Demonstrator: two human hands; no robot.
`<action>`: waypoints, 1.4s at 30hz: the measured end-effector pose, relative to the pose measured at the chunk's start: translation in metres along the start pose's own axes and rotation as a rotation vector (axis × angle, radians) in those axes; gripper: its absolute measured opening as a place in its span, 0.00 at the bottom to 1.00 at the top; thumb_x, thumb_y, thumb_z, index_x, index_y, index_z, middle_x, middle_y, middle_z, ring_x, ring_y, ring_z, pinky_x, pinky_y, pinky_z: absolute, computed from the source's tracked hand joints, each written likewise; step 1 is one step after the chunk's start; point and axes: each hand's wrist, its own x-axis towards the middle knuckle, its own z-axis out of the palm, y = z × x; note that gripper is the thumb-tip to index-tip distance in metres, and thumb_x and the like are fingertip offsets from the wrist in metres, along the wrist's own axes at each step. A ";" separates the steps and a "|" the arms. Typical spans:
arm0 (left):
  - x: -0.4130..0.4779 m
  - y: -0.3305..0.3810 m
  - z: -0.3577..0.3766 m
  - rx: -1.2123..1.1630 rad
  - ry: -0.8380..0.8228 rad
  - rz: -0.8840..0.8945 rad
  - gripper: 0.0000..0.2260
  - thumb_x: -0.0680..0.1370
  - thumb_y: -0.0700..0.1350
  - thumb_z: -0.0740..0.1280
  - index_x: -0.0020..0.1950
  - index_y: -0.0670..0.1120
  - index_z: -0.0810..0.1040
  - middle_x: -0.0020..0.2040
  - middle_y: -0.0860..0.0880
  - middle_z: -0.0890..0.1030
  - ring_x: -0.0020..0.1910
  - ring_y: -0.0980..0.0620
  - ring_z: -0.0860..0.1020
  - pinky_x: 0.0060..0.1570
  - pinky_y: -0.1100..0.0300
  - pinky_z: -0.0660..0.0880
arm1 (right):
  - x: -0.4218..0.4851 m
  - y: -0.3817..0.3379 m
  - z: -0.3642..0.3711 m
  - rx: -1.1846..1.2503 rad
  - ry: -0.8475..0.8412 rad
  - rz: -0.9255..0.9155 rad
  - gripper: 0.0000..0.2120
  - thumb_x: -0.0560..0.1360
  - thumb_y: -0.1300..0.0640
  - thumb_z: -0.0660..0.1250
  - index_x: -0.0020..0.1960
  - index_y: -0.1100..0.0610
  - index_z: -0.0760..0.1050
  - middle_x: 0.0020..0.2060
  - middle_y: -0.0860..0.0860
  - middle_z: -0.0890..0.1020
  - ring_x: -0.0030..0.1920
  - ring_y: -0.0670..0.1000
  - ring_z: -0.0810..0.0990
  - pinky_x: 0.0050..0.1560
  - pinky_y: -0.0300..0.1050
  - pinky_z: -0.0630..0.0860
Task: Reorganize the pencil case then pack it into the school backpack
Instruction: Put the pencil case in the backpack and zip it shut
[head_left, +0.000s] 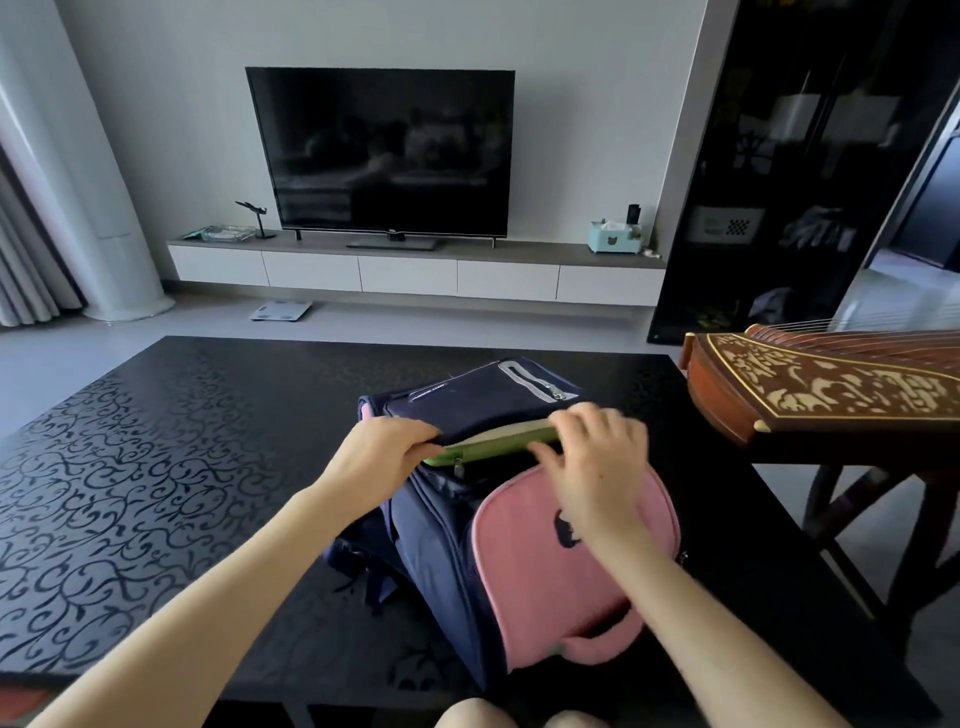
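Note:
A navy and pink school backpack (447, 551) lies on the black table (156, 467), its top opening facing away from me. A green pencil case (493, 444) sits partly inside that opening, only its long edge and a zip pull showing. My left hand (379, 447) grips the navy flap at the left end of the opening, fingers curled over its edge. My right hand (592, 462) rests on the right end of the pencil case with fingers spread, over the pink front panel. Its fingertips look blurred.
A wooden zither (821, 384) on a stand juts in at the right, close to the backpack. Beyond the table are a TV (382, 150) on a low white cabinet, a scale on the floor and a dark shelf at the right.

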 end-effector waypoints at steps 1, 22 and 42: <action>-0.002 -0.002 0.000 0.034 -0.026 0.000 0.12 0.77 0.48 0.64 0.55 0.44 0.81 0.50 0.45 0.83 0.54 0.44 0.78 0.54 0.49 0.74 | 0.003 0.020 -0.003 0.003 -0.026 0.056 0.17 0.65 0.47 0.75 0.48 0.55 0.77 0.43 0.51 0.80 0.42 0.56 0.78 0.43 0.49 0.70; 0.020 0.031 0.070 0.320 -0.340 0.053 0.51 0.59 0.71 0.21 0.74 0.56 0.56 0.76 0.51 0.56 0.75 0.43 0.51 0.71 0.42 0.50 | 0.020 0.055 0.067 0.149 -0.499 0.336 0.22 0.74 0.67 0.55 0.67 0.56 0.66 0.51 0.58 0.82 0.51 0.61 0.79 0.48 0.49 0.71; -0.014 -0.038 0.055 0.158 0.113 -0.311 0.05 0.71 0.38 0.70 0.45 0.38 0.78 0.42 0.42 0.80 0.46 0.37 0.74 0.44 0.49 0.69 | -0.005 -0.013 0.026 0.214 -0.568 -0.214 0.25 0.73 0.36 0.54 0.65 0.42 0.72 0.67 0.56 0.73 0.69 0.61 0.68 0.70 0.64 0.51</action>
